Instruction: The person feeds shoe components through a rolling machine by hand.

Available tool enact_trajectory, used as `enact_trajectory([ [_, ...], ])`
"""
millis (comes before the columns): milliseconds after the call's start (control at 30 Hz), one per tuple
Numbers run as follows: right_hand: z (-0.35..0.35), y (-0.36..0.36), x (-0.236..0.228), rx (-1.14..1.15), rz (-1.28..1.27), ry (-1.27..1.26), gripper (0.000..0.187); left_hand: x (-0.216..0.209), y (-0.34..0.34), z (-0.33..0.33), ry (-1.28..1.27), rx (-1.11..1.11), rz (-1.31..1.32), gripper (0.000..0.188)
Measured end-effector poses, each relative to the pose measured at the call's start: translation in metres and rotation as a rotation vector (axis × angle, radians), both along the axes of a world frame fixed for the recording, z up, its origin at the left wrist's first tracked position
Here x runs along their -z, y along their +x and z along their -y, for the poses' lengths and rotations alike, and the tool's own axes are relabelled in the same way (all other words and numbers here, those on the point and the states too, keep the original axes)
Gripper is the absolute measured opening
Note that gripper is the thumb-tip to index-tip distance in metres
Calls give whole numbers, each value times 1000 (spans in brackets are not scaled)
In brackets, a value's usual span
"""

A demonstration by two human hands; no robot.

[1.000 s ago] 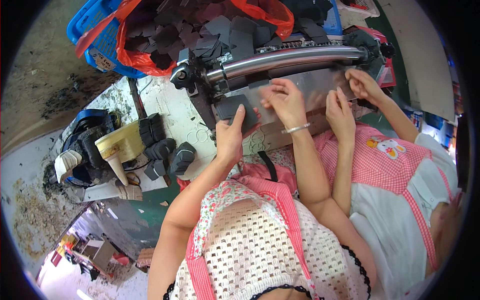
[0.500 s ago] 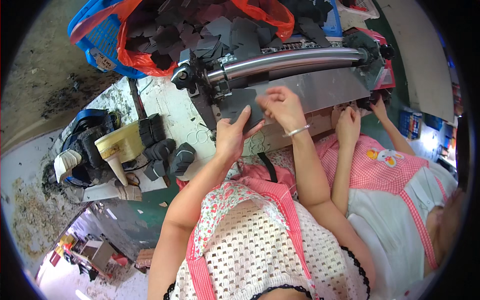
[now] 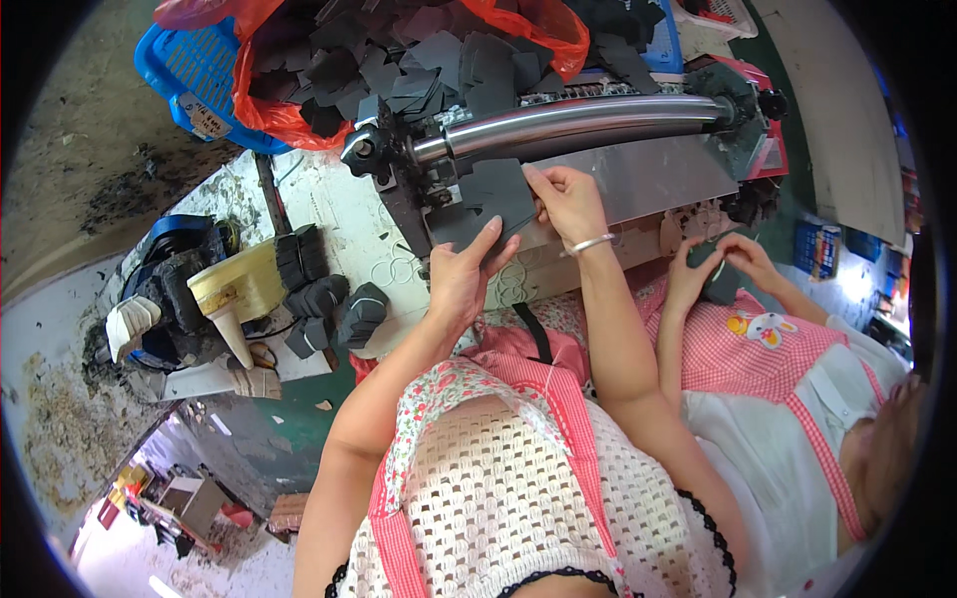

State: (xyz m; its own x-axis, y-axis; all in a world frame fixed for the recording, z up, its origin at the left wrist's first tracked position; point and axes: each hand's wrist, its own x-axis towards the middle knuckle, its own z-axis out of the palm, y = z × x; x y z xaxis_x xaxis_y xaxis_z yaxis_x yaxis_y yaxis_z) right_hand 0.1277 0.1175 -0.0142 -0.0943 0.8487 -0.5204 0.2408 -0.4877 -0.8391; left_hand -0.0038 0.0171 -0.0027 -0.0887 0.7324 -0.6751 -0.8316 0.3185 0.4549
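Observation:
In my left hand (image 3: 464, 274) lies a small stack of dark grey cut sheet pieces (image 3: 488, 204), the thumb on top and fingers beneath. My right hand (image 3: 570, 207), wearing a bangle, pinches the right edge of the top piece between thumb and fingertips. Both hands are at the near left end of a bench machine with a shiny metal roller (image 3: 588, 118). A smooth grey plate (image 3: 658, 179) slopes toward me below the roller, just right of my right hand.
Behind the machine, a red plastic bag (image 3: 553, 40) in a blue basket (image 3: 184, 60) holds many dark pieces. At left lie bundled dark pieces (image 3: 365, 314) and a yellowish tape dispenser (image 3: 239, 284). Close at right, a co-worker's hands (image 3: 713, 264) hold a dark piece.
My right fingers, blurred before, have closed on the top piece's edge, which now sits higher and further right. The co-worker's hands have come together on a dark piece.

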Motion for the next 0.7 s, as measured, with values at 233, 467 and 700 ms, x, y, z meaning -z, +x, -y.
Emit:
enact_trajectory([
  [233,10,8,-5,-166,-7,78,22,-3,1,1,-36,-5,3,25],
  [467,9,3,-18,-210,7,-56,19,3,-1,6,-35,19,-60,26],
  [700,8,4,-4,35,-27,-6,19,1,4,4,-34,8,-34,28],
])
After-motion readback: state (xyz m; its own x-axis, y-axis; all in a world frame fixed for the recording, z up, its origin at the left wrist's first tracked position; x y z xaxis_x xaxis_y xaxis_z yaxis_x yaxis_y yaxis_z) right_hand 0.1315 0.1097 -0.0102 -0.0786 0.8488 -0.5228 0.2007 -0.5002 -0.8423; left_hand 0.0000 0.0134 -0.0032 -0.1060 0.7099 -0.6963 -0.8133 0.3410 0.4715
